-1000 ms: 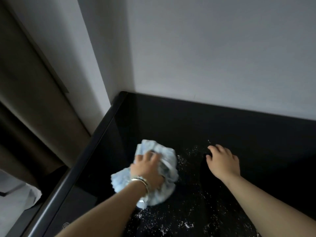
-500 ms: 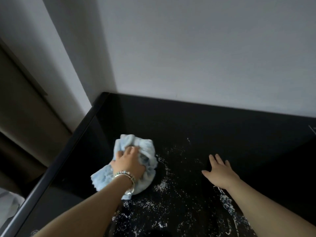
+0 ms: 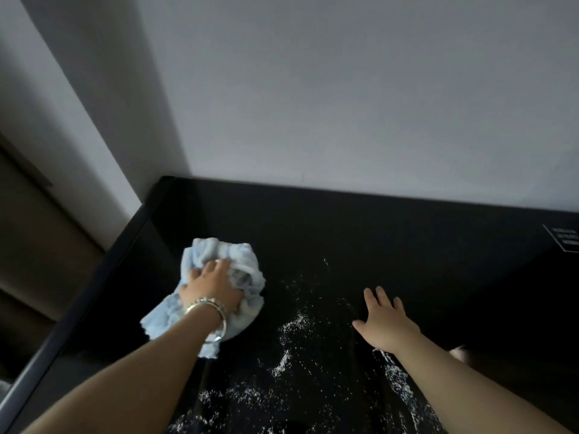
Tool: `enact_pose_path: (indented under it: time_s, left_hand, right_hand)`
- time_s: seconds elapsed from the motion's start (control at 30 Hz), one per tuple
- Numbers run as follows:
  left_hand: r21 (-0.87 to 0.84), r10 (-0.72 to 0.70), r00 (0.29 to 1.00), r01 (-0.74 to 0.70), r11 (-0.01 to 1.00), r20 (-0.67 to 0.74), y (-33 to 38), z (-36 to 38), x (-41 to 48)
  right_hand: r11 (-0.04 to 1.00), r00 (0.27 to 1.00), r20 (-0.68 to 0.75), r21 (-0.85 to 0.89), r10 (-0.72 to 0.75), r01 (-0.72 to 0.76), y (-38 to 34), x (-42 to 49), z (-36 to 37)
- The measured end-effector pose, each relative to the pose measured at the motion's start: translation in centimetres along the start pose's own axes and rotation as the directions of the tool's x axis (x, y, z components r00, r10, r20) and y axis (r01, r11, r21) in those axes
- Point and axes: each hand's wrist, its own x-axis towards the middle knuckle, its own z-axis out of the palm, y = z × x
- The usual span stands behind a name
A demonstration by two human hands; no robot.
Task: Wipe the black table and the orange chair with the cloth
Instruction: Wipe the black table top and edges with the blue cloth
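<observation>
A glossy black table (image 3: 360,233) fills the lower half of the view, pushed against a wall. My left hand (image 3: 211,289) grips a bunched light blue cloth (image 3: 241,261) and presses it on the table's left part; a silver bracelet sits on that wrist. White powdery specks (image 3: 291,333) are scattered over the table between my hands and toward me. My right hand (image 3: 387,321) lies flat on the table with fingers spread, to the right of the specks. No orange chair is in view.
A grey wall (image 3: 344,104) rises behind the table. The table's left edge (image 3: 94,283) runs diagonally, with brown curtain or panel (image 3: 28,233) beyond it. A white-lined label (image 3: 564,242) sits on the table at far right.
My left hand and the cloth have slid to the left, away from the specks. My right hand has flattened and spread its fingers on the table.
</observation>
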Motion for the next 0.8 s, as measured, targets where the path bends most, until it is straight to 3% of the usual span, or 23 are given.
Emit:
enact_pose_path:
  time_s: [0.03, 0.1, 0.17, 0.2, 0.23, 0.3, 0.37, 0.43, 0.5, 0.57, 0.7, 0.8]
  left_hand:
    - [0.027, 0.020, 0.999, -0.021, 0.999, 0.025, 1.7, 0.7, -0.7]
    - [0.101, 0.186, 0.977, -0.197, 0.975, 0.104, 5.0, 2.1, -2.6]
    - [0.033, 0.367, 0.907, -0.381, 0.924, 0.208, 6.6, 2.5, -3.6]
    - [-0.053, 0.403, 0.884, -0.403, 0.914, 0.235, 6.9, 2.5, -3.3]
    - [-0.150, 0.383, 0.902, -0.358, 0.922, 0.198, 6.7, 2.4, -2.8]
    - [-0.261, 0.199, 0.980, -0.192, 0.946, 0.001, 5.5, 1.3, -0.8]
    - [-0.118, 0.082, 0.988, -0.098, 0.988, -0.128, 2.6, -0.5, 1.1]
    - [-0.034, -0.018, 0.998, 0.016, 0.999, -0.064, -1.4, -2.1, 2.6]
    - [-0.040, -0.231, 0.972, 0.232, 0.972, 0.034, -4.7, -3.2, 3.5]
    - [-0.061, -0.314, 0.941, 0.324, 0.944, 0.125, -5.2, -2.7, 4.2]
    - [0.023, -0.045, 0.988, 0.042, 0.999, 0.147, -1.2, -1.3, 4.2]
    - [0.107, 0.225, 0.948, -0.254, 0.961, 0.226, 2.2, 0.6, 2.2]
  right_hand:
    - [1.000, 1.000, 0.004, 0.002, 0.005, -0.005, 0.0, 0.0, 0.0]
    - [1.000, 1.000, 0.008, 0.012, 0.009, -0.009, -0.1, -0.1, -0.1]
    - [1.000, 1.000, 0.005, 0.019, -0.004, 0.004, 0.0, -0.2, -0.1]
    - [1.000, 1.000, 0.001, 0.020, -0.011, 0.011, 0.1, -0.2, 0.0]
    - [1.000, 1.000, -0.002, 0.018, -0.016, 0.016, 0.2, -0.2, 0.1]
    - [1.000, 1.000, 0.002, 0.011, -0.018, 0.018, 0.4, -0.1, 0.1]
    - [1.000, 1.000, 0.005, 0.008, -0.018, 0.018, 0.4, -0.1, 0.1]
    - [1.000, 1.000, 0.002, 0.005, -0.015, 0.015, 0.4, 0.0, 0.2]
    - [1.000, 1.000, -0.002, 0.007, -0.005, 0.005, 0.3, 0.0, 0.3]
    - [1.000, 1.000, -0.013, 0.003, 0.009, -0.009, 0.2, 0.0, 0.4]
    - [0.999, 0.998, -0.039, 0.008, 0.038, -0.038, -0.3, -0.2, 0.7]
    - [0.999, 0.997, -0.051, 0.011, 0.050, -0.049, -0.5, -0.4, 0.7]
